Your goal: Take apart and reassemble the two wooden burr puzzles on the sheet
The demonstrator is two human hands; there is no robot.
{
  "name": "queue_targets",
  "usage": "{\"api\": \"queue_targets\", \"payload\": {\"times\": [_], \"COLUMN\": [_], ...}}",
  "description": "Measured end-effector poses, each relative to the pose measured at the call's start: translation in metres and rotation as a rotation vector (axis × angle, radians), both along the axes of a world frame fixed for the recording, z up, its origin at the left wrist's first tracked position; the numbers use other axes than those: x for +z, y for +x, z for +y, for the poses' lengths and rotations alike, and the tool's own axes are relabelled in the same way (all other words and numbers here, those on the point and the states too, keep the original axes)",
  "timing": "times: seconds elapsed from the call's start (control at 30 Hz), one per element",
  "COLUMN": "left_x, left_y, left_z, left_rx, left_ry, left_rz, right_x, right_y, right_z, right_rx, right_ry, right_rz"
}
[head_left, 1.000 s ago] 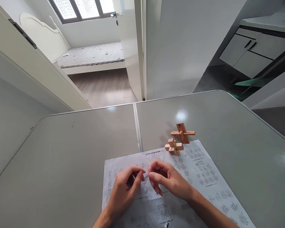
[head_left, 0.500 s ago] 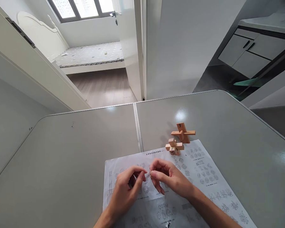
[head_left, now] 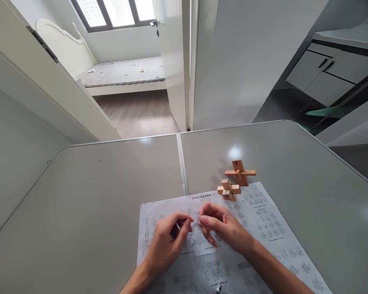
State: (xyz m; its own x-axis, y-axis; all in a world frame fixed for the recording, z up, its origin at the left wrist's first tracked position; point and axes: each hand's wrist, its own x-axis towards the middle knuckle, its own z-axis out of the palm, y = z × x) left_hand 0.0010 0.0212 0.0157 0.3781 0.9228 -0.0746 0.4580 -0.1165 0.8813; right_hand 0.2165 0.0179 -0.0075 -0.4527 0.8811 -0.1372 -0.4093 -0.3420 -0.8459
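Observation:
My left hand [head_left: 168,237] rests over a printed paper sheet [head_left: 233,265], its fingers curled and the thumb close to the index fingertip. Facing it, a small gap away, my right hand [head_left: 225,226] is bent in a loose pinch. I see nothing held in either one. Just beyond the right hand, a light wooden interlocking puzzle [head_left: 228,190] sits at the sheet's top edge. Behind that stands a darker wooden puzzle [head_left: 239,173] of crossed bars, on the table. Both carry black marks. Small diagrams and captions cover the sheet.
The grey table [head_left: 79,212] has a metal seam [head_left: 181,163] running across it. A small dark object [head_left: 218,289] lies near the sheet's lower edge. Past the table are an open door [head_left: 173,61], a bed [head_left: 129,73] and white cabinets [head_left: 328,77].
The whole view has shifted slightly, so things appear a little further right. Both hands keep nearly the same pose, and the wooden puzzles stay in place on the table.

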Motion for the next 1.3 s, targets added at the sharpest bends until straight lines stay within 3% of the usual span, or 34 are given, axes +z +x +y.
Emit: {"api": "queue_targets", "payload": {"times": [1.3], "left_x": [0.0022], "left_y": [0.0027], "left_z": [-0.0022], "left_rx": [0.000], "left_ry": [0.033], "left_rz": [-0.026], "right_x": [-0.0035], "right_y": [-0.0010], "right_z": [-0.0036], "right_rx": [-0.016], "right_ry": [-0.030], "right_rz": [-0.021]}}
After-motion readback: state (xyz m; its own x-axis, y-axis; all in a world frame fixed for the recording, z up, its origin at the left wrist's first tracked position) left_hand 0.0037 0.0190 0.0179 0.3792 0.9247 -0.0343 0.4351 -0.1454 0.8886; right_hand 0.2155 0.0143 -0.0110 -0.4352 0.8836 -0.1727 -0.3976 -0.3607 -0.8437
